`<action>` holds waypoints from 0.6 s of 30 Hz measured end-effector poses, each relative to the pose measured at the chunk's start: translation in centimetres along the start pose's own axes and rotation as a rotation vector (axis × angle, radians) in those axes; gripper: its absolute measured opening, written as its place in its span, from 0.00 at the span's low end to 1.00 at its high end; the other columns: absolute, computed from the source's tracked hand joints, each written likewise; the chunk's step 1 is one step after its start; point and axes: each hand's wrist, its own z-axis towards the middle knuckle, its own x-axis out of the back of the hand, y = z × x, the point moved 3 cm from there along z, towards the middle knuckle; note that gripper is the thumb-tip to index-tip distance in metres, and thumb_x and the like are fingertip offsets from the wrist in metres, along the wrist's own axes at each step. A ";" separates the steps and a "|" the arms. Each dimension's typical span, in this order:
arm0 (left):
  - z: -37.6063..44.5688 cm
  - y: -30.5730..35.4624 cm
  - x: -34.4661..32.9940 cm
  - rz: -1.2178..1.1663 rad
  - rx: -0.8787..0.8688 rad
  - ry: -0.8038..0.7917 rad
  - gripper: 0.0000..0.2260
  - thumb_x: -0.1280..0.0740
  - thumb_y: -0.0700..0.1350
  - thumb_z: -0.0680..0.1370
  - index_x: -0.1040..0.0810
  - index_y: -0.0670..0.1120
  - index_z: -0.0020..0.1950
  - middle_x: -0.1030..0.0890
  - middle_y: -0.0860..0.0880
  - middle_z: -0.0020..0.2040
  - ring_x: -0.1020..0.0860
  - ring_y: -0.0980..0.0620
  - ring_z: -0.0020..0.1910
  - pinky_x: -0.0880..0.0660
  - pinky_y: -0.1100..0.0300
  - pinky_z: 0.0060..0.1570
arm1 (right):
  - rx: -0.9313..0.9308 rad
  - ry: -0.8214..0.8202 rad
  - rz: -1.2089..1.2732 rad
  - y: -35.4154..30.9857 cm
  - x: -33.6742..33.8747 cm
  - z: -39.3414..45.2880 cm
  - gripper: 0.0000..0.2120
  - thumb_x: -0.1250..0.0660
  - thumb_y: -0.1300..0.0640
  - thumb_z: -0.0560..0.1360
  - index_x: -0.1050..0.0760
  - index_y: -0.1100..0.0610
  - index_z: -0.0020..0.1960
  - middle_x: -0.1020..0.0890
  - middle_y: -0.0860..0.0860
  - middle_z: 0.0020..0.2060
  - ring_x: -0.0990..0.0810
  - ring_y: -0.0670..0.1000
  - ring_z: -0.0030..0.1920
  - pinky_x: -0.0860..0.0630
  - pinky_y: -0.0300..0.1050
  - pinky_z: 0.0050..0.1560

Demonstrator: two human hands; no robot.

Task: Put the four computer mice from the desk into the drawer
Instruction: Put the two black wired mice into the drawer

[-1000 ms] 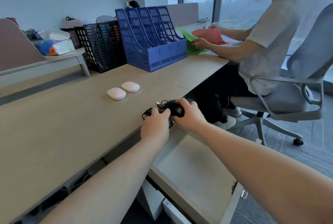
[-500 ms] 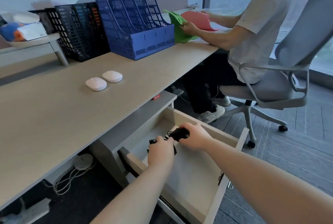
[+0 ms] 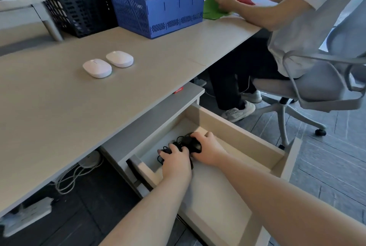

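Your left hand (image 3: 176, 159) and right hand (image 3: 208, 150), each gripping a black corded mouse (image 3: 193, 143), set them in the open drawer (image 3: 237, 135); the two white mice (image 3: 109, 64) on the tabletop (image 3: 59, 97) come next.

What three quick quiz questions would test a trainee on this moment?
1. True or false: both white mice lie on the desk.
2. Where are the black mice? A) drawer B) desk C) floor
3. Fill in: the left hand and right hand are both inside the ____.

Key: 1 true; 2 A; 3 drawer.
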 end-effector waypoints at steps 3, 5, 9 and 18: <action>0.6 -0.4 -0.8 -0.067 0.024 -0.060 0.38 0.29 0.49 0.74 0.48 0.50 0.77 0.44 0.41 0.74 0.42 0.29 0.70 0.29 0.47 0.62 | 0.007 -0.023 -0.008 0.0 -0.5 0.2 0.34 0.30 0.50 0.72 0.40 0.47 0.74 0.32 0.58 0.62 0.25 0.61 0.61 0.26 0.50 0.63; 0.8 -0.7 -1.2 -0.092 0.022 -0.099 0.44 0.27 0.56 0.70 0.50 0.51 0.78 0.42 0.42 0.73 0.37 0.33 0.68 0.29 0.50 0.62 | 0.007 -0.055 0.000 0.2 -0.7 0.2 0.36 0.29 0.51 0.72 0.41 0.48 0.75 0.31 0.58 0.63 0.26 0.60 0.62 0.28 0.49 0.64; 1.0 -0.9 -1.3 -0.088 0.006 -0.092 0.45 0.26 0.58 0.69 0.49 0.52 0.77 0.41 0.41 0.73 0.31 0.36 0.65 0.28 0.52 0.60 | 0.019 -0.089 -0.016 0.5 -0.8 -0.1 0.37 0.30 0.57 0.72 0.42 0.49 0.76 0.31 0.59 0.65 0.27 0.60 0.64 0.30 0.47 0.66; -0.8 -1.0 1.0 0.033 -0.027 0.006 0.37 0.30 0.46 0.74 0.47 0.47 0.77 0.44 0.41 0.75 0.40 0.35 0.71 0.28 0.48 0.62 | 0.061 -0.059 -0.132 -0.3 0.6 -1.5 0.30 0.36 0.52 0.76 0.41 0.51 0.76 0.30 0.56 0.67 0.26 0.59 0.65 0.27 0.52 0.64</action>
